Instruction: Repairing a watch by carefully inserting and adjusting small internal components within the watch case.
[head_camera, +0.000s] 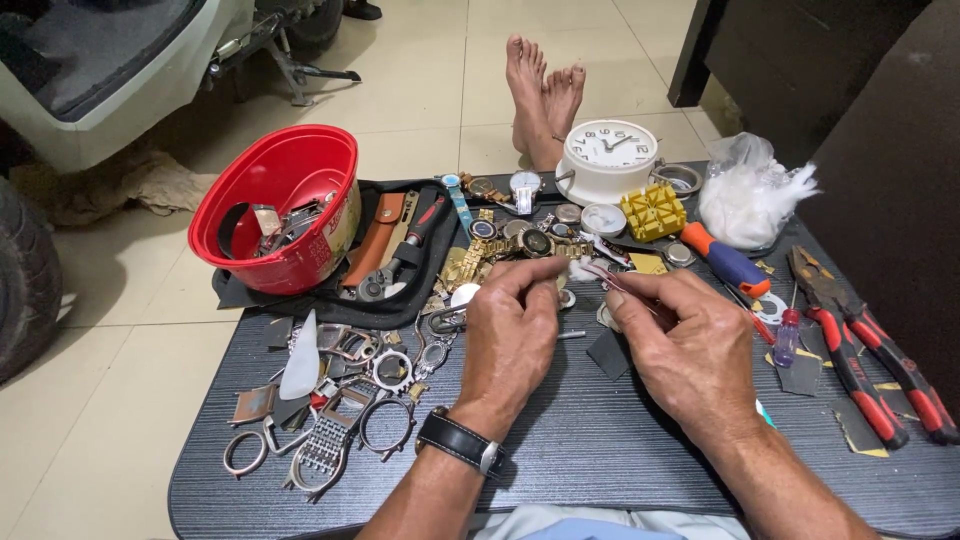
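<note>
Dark ribbed table (600, 450) under watch parts (340, 400), pliers (860, 340), perhaps cotton (750, 195).

A dark grey bench (600, 440) with fine horizontal streaks sits on a cream tiled floor (120, 400). At far left is a bright red bowl (280, 205) on a black mat (330, 300). A white alarm clock (607, 155) with black numerals stands far centre, beside a yellow slotted block (652, 210). To the right lie a screwdriver (725, 260) with an orange and blue handle, and pliers (870, 350) with red and black grips. Silver watch cases (340, 420) lie near left, gold bracelets (470, 265) at centre. A black strap with a silver buckle (458, 440) circles the left wrist.
</note>
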